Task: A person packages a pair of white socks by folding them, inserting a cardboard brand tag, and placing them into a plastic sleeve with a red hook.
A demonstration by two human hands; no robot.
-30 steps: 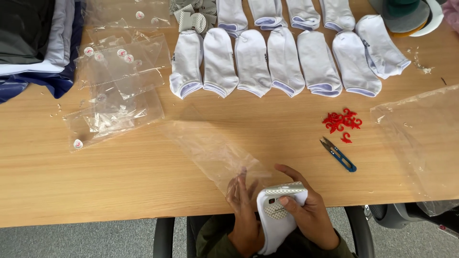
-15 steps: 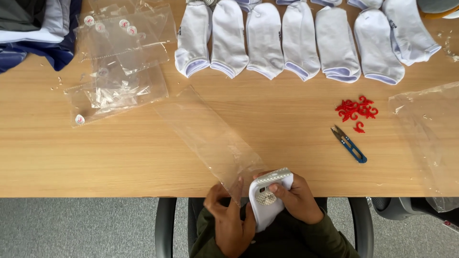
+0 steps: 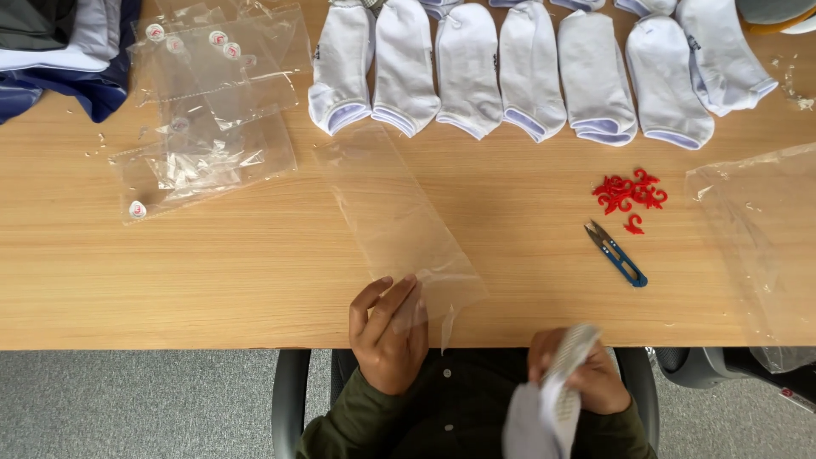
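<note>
Now clear bag (image 3: 399, 221) lengthwise toward socks (image 3: 527, 68)

Snips (image 3: 616, 252) right of clear bag (image 3: 399, 221)

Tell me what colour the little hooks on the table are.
Red hooks, clearest in the head view.

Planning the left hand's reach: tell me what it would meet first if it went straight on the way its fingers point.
The left hand already rests on the clear bag. Straight on, up and slightly right along it, the row of white socks probably comes next.
</note>
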